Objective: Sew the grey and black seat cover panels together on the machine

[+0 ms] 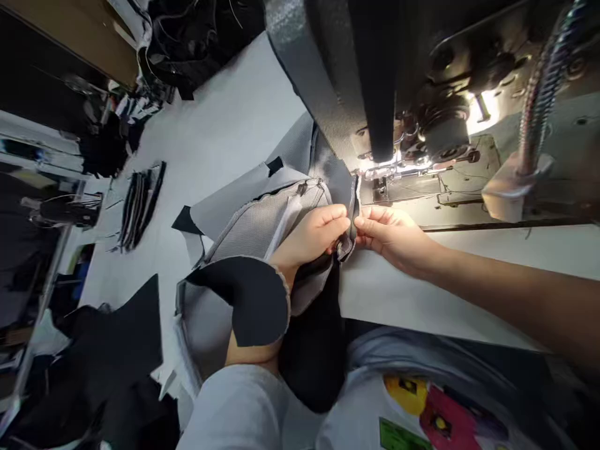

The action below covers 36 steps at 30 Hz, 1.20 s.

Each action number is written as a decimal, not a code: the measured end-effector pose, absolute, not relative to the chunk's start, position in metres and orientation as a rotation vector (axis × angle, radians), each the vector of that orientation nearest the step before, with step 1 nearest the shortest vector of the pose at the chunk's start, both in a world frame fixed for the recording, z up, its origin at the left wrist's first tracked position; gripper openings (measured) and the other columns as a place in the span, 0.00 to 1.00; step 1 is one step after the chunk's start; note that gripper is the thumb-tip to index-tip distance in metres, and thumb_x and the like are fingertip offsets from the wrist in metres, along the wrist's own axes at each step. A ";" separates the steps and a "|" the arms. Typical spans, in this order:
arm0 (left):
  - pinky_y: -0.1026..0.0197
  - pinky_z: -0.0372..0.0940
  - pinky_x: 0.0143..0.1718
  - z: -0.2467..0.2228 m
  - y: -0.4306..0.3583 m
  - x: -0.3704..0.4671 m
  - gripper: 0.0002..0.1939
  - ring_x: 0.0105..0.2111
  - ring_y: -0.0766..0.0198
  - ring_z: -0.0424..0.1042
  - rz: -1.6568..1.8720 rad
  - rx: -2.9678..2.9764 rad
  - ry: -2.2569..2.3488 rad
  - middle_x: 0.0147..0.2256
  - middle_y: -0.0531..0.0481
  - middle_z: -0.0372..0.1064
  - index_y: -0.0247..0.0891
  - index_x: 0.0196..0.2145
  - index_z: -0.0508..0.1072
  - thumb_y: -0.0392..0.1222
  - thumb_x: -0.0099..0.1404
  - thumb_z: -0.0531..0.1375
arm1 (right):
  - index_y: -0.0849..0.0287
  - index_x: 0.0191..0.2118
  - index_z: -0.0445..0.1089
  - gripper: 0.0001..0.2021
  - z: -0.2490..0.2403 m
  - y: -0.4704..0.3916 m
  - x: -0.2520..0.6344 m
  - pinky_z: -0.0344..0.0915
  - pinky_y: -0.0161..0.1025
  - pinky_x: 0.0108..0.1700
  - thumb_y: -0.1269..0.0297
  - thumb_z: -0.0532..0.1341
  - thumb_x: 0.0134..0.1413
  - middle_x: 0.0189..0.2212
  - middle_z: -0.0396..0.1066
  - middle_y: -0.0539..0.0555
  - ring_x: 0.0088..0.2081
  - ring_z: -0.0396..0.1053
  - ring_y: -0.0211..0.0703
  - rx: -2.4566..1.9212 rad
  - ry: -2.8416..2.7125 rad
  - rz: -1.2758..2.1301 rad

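Observation:
A grey and black sewn fabric piece (262, 219) lies bunched on the white table, partly draped over my left forearm. My left hand (316, 234) is closed on its seam edge, thumb pressed against the fingers. Close beside it, my right hand (387, 237) pinches the same layered edge (352, 219) between thumb and fingertips. Both hands are just in front of the sewing machine's lit needle area (398, 169). The edge stands upright, to the left of the metal needle plate (412, 187). A black flap (253, 297) of the piece covers part of my left forearm.
The sewing machine arm (323, 75) overhangs at the top right, with a flexible metal lamp neck (539, 94) beside it. A stack of dark fabric strips (140, 206) sits on the white table (225, 125). Black cloth is heaped at the lower left and top.

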State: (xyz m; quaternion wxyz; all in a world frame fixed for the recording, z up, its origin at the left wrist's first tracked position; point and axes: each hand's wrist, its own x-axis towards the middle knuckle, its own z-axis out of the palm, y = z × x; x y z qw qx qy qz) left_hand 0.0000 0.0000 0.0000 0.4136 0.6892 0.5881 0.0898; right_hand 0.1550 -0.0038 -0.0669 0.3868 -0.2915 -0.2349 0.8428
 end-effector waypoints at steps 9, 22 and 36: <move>0.60 0.43 0.26 0.011 -0.016 0.019 0.13 0.22 0.68 0.50 0.022 2.033 1.775 0.20 0.57 0.52 0.39 0.21 0.52 0.37 0.60 0.53 | 0.59 0.25 0.67 0.20 -0.068 0.001 0.159 0.67 0.34 0.35 0.55 0.77 0.33 0.22 0.66 0.46 0.28 0.65 0.34 -0.817 -0.697 2.094; 0.63 0.48 0.26 0.005 -0.013 0.003 0.12 0.24 0.69 0.54 0.216 1.888 1.567 0.21 0.57 0.54 0.38 0.22 0.57 0.37 0.63 0.50 | 0.61 0.21 0.71 0.19 -0.057 -0.007 0.163 0.68 0.32 0.35 0.54 0.77 0.32 0.24 0.68 0.49 0.29 0.66 0.33 -0.923 -0.767 2.248; 0.67 0.51 0.19 -0.001 -0.010 -0.007 0.10 0.19 0.72 0.55 0.410 1.402 1.360 0.19 0.58 0.56 0.39 0.23 0.58 0.40 0.62 0.52 | 0.60 0.23 0.70 0.19 -0.063 -0.012 0.154 0.68 0.37 0.37 0.51 0.74 0.36 0.25 0.70 0.50 0.30 0.67 0.38 -0.800 -0.749 2.196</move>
